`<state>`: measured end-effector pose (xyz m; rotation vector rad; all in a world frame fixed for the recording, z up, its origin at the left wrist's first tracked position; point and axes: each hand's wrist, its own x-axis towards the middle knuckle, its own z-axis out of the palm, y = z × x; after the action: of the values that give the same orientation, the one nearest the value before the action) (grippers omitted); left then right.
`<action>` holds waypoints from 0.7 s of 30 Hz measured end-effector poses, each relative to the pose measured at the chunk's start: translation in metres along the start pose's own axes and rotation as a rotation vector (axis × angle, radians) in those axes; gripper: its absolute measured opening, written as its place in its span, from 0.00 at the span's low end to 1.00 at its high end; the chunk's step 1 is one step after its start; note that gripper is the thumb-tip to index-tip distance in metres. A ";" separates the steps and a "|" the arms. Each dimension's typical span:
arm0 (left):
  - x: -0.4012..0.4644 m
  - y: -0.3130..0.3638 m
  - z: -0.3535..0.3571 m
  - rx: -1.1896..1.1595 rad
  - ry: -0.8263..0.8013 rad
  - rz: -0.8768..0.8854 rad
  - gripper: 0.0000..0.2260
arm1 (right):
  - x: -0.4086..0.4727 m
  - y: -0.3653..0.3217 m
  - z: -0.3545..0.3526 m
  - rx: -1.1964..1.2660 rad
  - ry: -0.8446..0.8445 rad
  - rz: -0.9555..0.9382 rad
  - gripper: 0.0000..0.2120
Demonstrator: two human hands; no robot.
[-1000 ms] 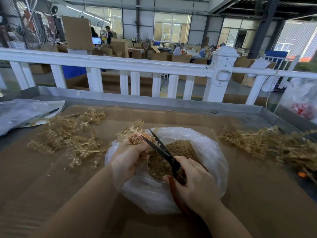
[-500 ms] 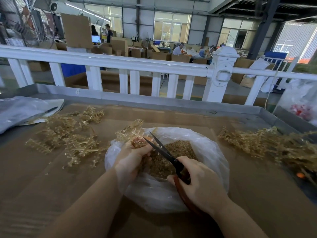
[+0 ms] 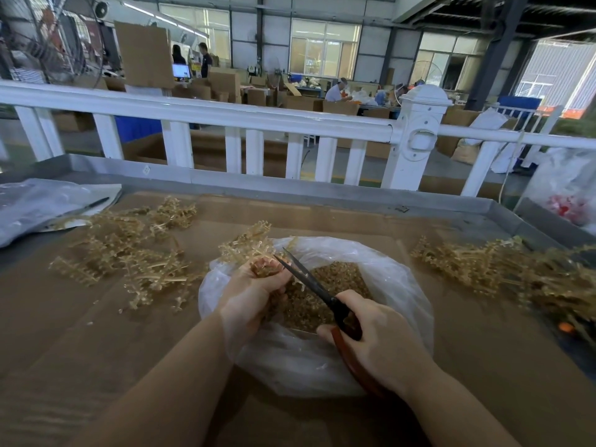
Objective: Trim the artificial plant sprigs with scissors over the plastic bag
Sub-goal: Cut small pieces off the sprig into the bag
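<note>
The left hand grasps a tan sprig over the far left rim of the plastic bag, which sits near the middle of the counter and holds a heap of clippings. The right hand grips the red handles of the scissors; their blades stand slightly apart, tips just beside the sprig. One pile of sprigs lies to the left, another pile to the right. A white railing runs along the far side.

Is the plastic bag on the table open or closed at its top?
Open: the plastic bag mouth is spread wide, showing cut pieces inside.
</note>
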<state>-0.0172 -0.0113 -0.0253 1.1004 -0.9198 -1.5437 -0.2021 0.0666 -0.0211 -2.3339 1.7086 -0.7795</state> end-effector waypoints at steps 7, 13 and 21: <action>0.004 -0.003 -0.004 -0.022 -0.022 0.009 0.04 | 0.002 0.002 0.001 -0.037 -0.004 0.014 0.11; 0.007 -0.005 -0.005 -0.032 -0.027 -0.003 0.09 | 0.002 0.001 0.000 -0.061 0.001 0.025 0.11; 0.008 -0.004 -0.004 -0.051 -0.039 -0.004 0.08 | 0.002 0.000 -0.001 -0.059 -0.006 0.028 0.13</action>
<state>-0.0154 -0.0179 -0.0321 1.0401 -0.9004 -1.5886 -0.2020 0.0646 -0.0198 -2.3422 1.7816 -0.7258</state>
